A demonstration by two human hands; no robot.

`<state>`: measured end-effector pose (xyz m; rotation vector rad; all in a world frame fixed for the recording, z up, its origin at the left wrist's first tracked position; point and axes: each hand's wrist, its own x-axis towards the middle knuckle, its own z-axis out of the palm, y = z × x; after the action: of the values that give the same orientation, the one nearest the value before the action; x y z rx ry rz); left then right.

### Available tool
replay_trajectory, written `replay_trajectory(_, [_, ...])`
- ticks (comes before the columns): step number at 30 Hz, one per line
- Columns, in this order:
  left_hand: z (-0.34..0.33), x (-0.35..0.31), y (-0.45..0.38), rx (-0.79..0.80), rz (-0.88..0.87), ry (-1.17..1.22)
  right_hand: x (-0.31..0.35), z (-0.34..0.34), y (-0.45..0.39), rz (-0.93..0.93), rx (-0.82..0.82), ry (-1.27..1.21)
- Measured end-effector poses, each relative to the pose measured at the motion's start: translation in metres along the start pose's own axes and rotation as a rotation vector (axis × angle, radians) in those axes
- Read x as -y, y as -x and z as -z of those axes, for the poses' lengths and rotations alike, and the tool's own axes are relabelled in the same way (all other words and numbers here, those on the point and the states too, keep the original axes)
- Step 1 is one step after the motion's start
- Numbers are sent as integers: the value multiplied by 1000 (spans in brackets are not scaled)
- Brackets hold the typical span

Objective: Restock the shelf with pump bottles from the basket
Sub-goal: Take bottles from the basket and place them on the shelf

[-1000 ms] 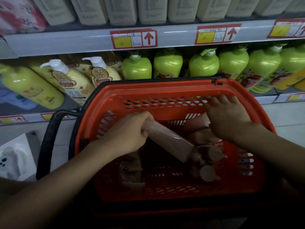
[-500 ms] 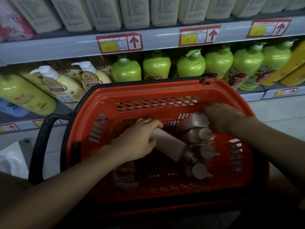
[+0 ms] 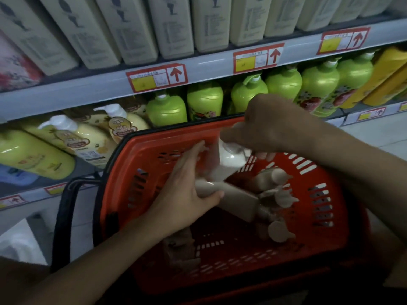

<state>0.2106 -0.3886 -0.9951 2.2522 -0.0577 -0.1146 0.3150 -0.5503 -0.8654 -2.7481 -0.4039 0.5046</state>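
An orange plastic basket [image 3: 326, 256] with a black handle sits in front of me and holds several beige pump bottles [image 3: 279, 233]. My left hand [image 3: 187, 194] grips one beige bottle [image 3: 237, 201] lying across the basket, thumb under it. My right hand [image 3: 266, 126] has lifted a white pump bottle [image 3: 231, 157] above the basket's far rim, fingers curled round its top end. The bottle's lower part blurs against my left fingers. Behind the basket runs the shelf [image 3: 92, 91] with its price strip.
Green pump bottles [image 3: 204, 100] stand on the lower shelf right behind the basket, yellow ones [image 3: 72, 139] lie tilted at left, orange-yellow ones [image 3: 387, 75] at right. Cream boxes [image 3: 171, 25] fill the upper shelf. Pale floor shows at right.
My right hand has come up out of the basket with a white bottle toward the shelf. My left hand has slid further along the beige bottle. The view has tilted upward.
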Motion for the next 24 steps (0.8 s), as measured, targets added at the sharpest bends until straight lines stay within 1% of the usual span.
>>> replay_trajectory(3, [9, 6, 7, -98, -73, -22, 20, 3, 20, -115, 121, -396])
replay_trajectory(5, [16, 8, 13, -170, -68, 25, 27, -1, 30, -123, 132, -533])
replay_trajectory(8, [31, 2, 20, -242, 44, 201, 34, -11, 37, -125, 94, -737])
replay_trajectory(10, [42, 1, 19, -251, 195, 389, 35, -22, 36, -163, 77, -904])
replay_trajectory(12, [53, 0, 23, -173, 325, 739, 34, -39, 43, -170, 42, -925])
replay_trajectory(13, [60, 0, 29, -125, 347, 891, 34, -50, 48, -140, 28, -897])
replay_trajectory(15, [74, -3, 45, -47, 328, 1064, 43, -73, 66, -40, 63, -870])
replay_trajectory(17, [88, -9, 67, -6, 283, 1115, 57, -89, 86, 26, 128, -996])
replay_trajectory(19, [102, -12, 90, -15, 237, 1141, 71, -97, 100, 91, 114, -1100])
replay_trajectory(22, [115, -10, 118, -79, 221, 1126, 90, -106, 114, 163, 76, -1124])
replay_trajectory(24, [125, -11, 131, -82, 208, 1061, 103, -111, 122, 172, 67, -1134])
